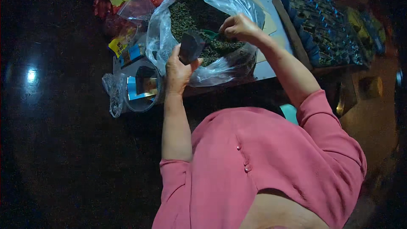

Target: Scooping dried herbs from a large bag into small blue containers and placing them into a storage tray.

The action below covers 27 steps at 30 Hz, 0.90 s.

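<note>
A large clear plastic bag (159,38) lies rolled back on a low table, filled with dark dried leaf material (184,14). Over its near left edge, my left hand (181,68) grips a small dark packet or pouch (191,47), held upright between thumb and fingers. My right hand (237,28) is above the leaf material and pinches the handle of a green scoop or spoon (210,33). The scoop's end points towards the dark packet, low over the leaves. What the packet contains cannot be seen.
Left of the bag stand a round clear container (142,109) with blue and gold packets, a blue box (136,52), a yellow packet (117,47) and crumpled clear plastic (115,93). Red bags (109,22) lie behind. At the right is a tray (291,28) beside many small dark packets (327,28).
</note>
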{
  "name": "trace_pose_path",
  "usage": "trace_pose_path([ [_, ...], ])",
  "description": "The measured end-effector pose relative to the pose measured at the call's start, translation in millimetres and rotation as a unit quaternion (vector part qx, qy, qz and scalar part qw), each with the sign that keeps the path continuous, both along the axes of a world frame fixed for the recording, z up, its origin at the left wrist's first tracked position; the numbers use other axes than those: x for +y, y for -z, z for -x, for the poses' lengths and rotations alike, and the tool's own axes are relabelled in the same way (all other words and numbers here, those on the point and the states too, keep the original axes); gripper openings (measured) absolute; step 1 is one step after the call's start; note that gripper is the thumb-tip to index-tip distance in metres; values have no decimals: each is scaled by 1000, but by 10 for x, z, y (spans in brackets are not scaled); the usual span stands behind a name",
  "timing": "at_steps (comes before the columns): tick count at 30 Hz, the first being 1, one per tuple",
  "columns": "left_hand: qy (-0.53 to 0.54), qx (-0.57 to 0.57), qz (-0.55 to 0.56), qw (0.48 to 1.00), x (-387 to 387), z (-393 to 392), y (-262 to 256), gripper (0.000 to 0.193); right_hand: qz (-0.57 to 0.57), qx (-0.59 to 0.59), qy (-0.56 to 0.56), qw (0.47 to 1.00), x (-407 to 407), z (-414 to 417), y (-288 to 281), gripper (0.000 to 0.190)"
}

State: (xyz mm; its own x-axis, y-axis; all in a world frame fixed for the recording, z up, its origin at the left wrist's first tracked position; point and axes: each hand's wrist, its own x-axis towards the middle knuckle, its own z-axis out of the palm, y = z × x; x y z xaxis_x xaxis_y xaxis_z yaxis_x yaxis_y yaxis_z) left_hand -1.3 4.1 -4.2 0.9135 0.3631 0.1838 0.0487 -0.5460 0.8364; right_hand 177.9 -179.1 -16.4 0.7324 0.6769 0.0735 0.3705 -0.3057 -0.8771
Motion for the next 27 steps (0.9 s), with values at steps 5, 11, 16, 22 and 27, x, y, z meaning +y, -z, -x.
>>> trace_pose_path([
  [5, -7, 11, -23, 1000, -24, -21, -42, 52, -74, 110, -43, 990, -222, -63, -310, 23],
  [11, -14, 41, -3, 999, 7, -101, 16, 56, -61, 100, -39, 992, -409, -46, -674, 21],
  [16, -8, 37, -27, 999, -4, -136, 35, 61, -51, 61, -50, 996, -420, 0, -724, 20],
  [22, -33, 70, -102, 992, 0, -168, 54, 65, -26, 12, -78, 997, -388, 4, -723, 19],
  [27, -35, 39, -113, 992, -8, -164, 82, 57, -24, 29, -70, 997, -415, -1, -738, 19],
])
